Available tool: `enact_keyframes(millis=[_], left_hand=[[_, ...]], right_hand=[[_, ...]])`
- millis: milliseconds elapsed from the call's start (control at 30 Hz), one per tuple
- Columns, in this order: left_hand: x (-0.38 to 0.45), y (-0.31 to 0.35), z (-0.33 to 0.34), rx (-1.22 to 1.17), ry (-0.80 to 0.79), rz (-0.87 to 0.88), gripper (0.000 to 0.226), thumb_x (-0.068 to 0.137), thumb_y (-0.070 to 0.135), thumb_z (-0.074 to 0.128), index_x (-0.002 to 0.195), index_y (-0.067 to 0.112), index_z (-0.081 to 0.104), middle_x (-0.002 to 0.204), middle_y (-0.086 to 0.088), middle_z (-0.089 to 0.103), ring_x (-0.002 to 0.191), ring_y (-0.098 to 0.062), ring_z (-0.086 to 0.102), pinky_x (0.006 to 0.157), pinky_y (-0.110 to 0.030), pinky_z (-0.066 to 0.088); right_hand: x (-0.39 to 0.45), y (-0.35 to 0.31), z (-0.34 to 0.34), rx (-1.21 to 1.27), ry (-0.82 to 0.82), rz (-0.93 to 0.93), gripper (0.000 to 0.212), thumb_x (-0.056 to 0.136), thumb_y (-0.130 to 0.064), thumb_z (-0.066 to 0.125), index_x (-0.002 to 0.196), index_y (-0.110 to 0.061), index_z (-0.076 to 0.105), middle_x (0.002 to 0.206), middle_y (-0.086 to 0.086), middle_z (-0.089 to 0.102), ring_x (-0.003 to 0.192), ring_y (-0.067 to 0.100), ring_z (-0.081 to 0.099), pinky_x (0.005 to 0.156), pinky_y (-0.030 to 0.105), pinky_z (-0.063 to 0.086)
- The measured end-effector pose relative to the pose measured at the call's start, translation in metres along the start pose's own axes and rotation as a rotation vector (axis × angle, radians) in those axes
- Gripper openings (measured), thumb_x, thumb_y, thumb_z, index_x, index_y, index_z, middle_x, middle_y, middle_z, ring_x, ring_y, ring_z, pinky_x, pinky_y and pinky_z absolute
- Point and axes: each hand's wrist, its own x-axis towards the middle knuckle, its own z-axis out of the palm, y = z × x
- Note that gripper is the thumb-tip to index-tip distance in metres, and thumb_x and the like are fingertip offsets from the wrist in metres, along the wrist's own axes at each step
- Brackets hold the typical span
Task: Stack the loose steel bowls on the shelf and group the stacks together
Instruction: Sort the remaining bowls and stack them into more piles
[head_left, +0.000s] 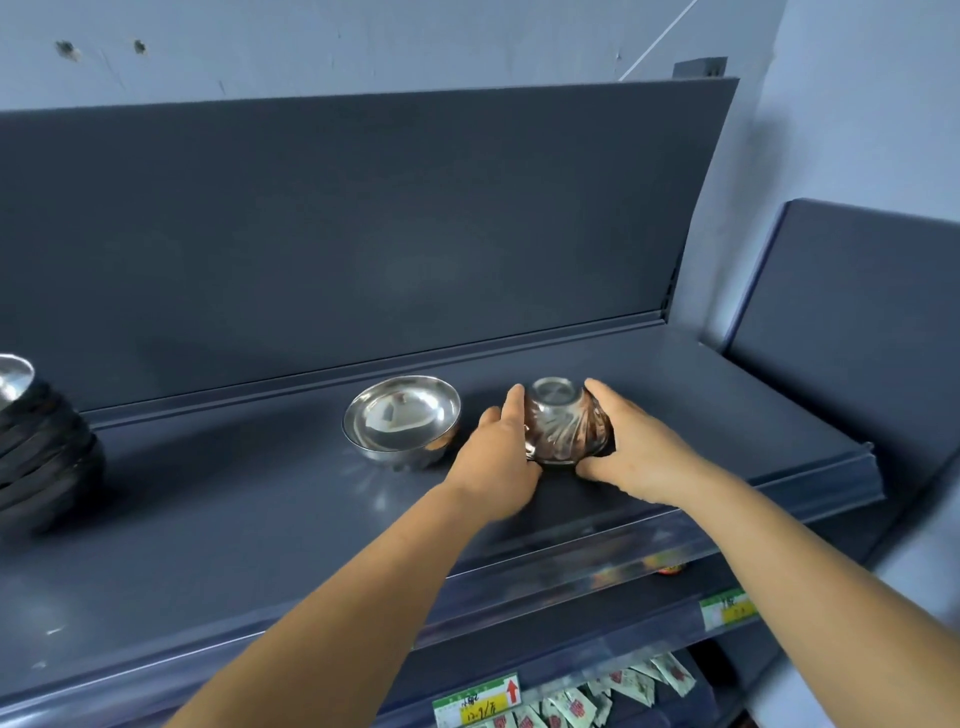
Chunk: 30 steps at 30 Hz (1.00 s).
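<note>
Both forearms are stretched over the shelf (260, 519); left hand (501, 460) and right hand (631, 452) are clamped on an upturned bowl (566, 428). Open bowl (402, 418) sits just left; bowl stack (41, 447) far left.

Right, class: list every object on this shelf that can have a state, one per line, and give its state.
upside-down bowl: base up, gripped on both sides.
open bowl: upright, mouth up, empty, loose, apart from the hands.
bowl stack: nested, standing at the shelf's far left, partly out of frame.
left hand: closed on the upside-down bowl's left side.
right hand: closed on its right side.
</note>
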Motion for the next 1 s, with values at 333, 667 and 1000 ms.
enact_keyframes(millis=[333, 667, 1000], left_hand=[[0.002, 0.015, -0.031, -0.013, 0.142, 0.116, 0.064, 0.092, 0.017, 0.054, 0.149, 0.024, 0.025, 0.121, -0.008, 0.054, 0.113, -0.029, 0.05, 0.097, -0.034, 0.043], [-0.003, 0.016, -0.045, -0.05, 0.11, 0.013, 0.029, 0.102, 0.025, 0.03, 0.11, 0.008, 0.053, 0.077, 0.0, 0.057, 0.07, -0.02, 0.054, 0.052, -0.022, 0.037], [-0.022, -0.014, -0.056, 0.244, 0.269, -0.025, 0.043, 0.101, 0.023, 0.035, 0.141, 0.008, 0.035, 0.13, -0.013, 0.053, 0.122, -0.033, 0.04, 0.097, -0.037, 0.035]], right_hand=[[-0.009, 0.002, -0.029, 0.274, 0.14, -0.06, 0.071, 0.084, -0.038, 0.067, 0.147, -0.032, 0.033, 0.126, -0.018, 0.052, 0.115, 0.005, 0.052, 0.097, 0.026, 0.039], [-0.013, -0.012, -0.036, 0.16, 0.145, -0.069, 0.02, 0.101, -0.028, 0.035, 0.103, -0.027, 0.055, 0.087, -0.005, 0.059, 0.083, 0.014, 0.052, 0.071, 0.027, 0.04], [-0.005, -0.019, -0.009, 0.197, 0.126, 0.147, 0.033, 0.1, -0.026, 0.04, 0.092, -0.003, 0.063, 0.066, 0.005, 0.067, 0.048, 0.012, 0.059, 0.053, 0.026, 0.045]])
